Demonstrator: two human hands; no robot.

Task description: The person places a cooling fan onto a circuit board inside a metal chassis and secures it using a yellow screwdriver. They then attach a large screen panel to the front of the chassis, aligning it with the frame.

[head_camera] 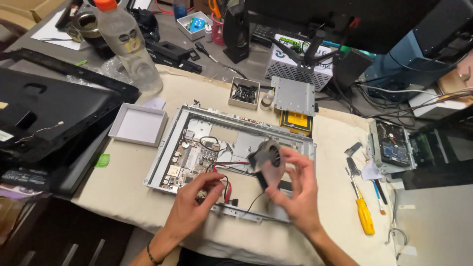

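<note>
Now: right hand (pixel 295 189) holds fan (pixel 270 156) | small box (pixel 244 92): dark screws | white tray (pixel 138 124)

Lighting: even, fairly bright overhead light on the cream cloth-covered worktop (pixel 123 187), with soft, short shadows under the open grey metal chassis (pixel 162 182) and dim corners at lower left and upper right. Sharpness: centre mostly clear, but the right hand (pixel 295 189) and the round black fan (pixel 268 157) it holds are motion-blurred. Distortion: wide-angle bending at the edges, where the clear plastic bottle with orange cap (pixel 129 44) leans; mild glare on its side.
</note>
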